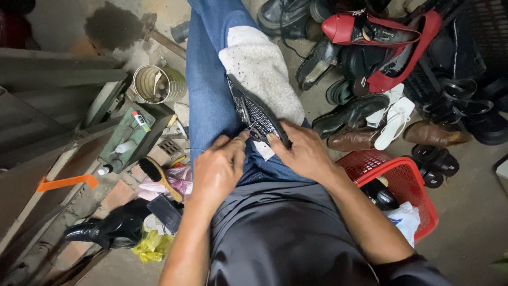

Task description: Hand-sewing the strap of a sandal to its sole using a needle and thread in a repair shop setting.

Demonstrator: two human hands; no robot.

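Note:
A black patterned sandal (pixel 257 112) lies sole-side on my lap, over a white cloth (pixel 263 72) spread on my blue jeans. My right hand (pixel 304 151) grips the near end of the sandal, fingers wrapped over its edge. My left hand (pixel 219 167) pinches at the same end from the left, fingers closed by a small white tag; whether it holds a needle or thread I cannot tell.
A pile of shoes (pixel 381 63) fills the floor at upper right, with a red plastic basket (pixel 410 182) beside my right arm. On the left are a tin can (pixel 156 83), a green toolbox (pixel 132 139), a brush (pixel 159 175) and a black shoe (pixel 108 230).

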